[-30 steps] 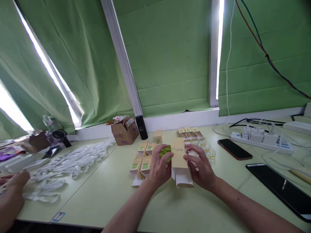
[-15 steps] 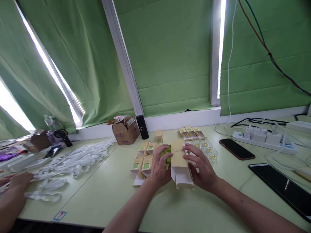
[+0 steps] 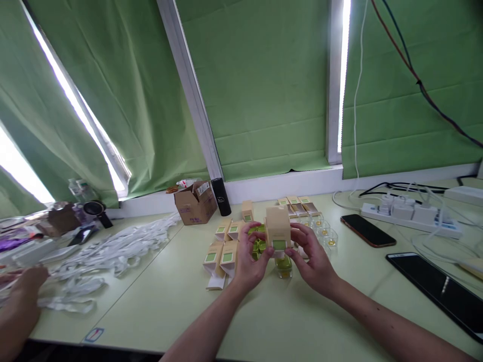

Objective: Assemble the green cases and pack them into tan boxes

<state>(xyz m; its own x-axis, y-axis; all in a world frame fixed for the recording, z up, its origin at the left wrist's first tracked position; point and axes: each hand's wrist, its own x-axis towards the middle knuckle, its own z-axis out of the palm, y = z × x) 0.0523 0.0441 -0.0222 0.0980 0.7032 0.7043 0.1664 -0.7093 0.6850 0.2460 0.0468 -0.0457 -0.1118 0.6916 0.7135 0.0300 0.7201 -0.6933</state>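
Observation:
A small beige box [image 3: 278,226] with a green window is held upright between both hands. My left hand [image 3: 252,259] grips its left side, thumb at the lower edge. My right hand [image 3: 311,256] grips the right side the same way. Just below the box, a green glass jar [image 3: 284,266] stands on the table. Several green jars [image 3: 258,245] show behind my left fingers. Beige boxes with open flaps [image 3: 228,255] stand left of my left hand. Clear glass pieces with gold centres [image 3: 323,232] lie beyond my right hand.
More beige boxes [image 3: 298,206] stand at the back, near a cardboard carton [image 3: 195,203] and black cylinder [image 3: 221,197]. White straps [image 3: 124,246] and another person's hand [image 3: 28,284] are left. Phones [image 3: 368,231], a tablet [image 3: 437,291] and a power strip [image 3: 411,221] lie right.
The box between my hands has been tilted and raised, so its green window now faces me and its open flaps no longer hang toward me. The green jar beneath it has come into view.

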